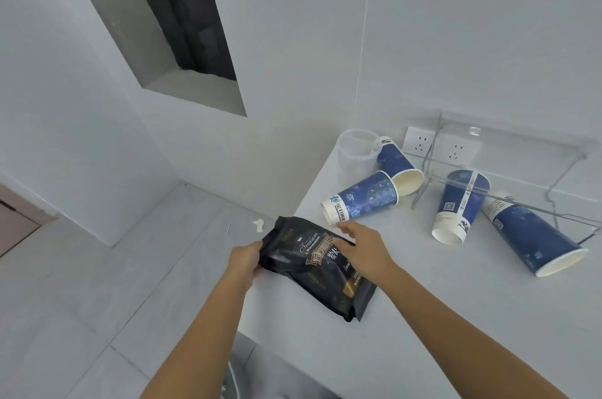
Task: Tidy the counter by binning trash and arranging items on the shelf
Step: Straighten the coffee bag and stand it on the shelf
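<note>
One black bag [312, 265] on counter [423, 317], left hand [246, 260] clamped on it, right hand [361, 247] fingers spread atop, four blue cups [361, 198] toppled

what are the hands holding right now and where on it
The left hand grips the black pouch at its upper left edge; the right hand lies flat on its top face.

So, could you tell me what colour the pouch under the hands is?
Black with gold and white print, the glossy foil pouch; head view.
</note>
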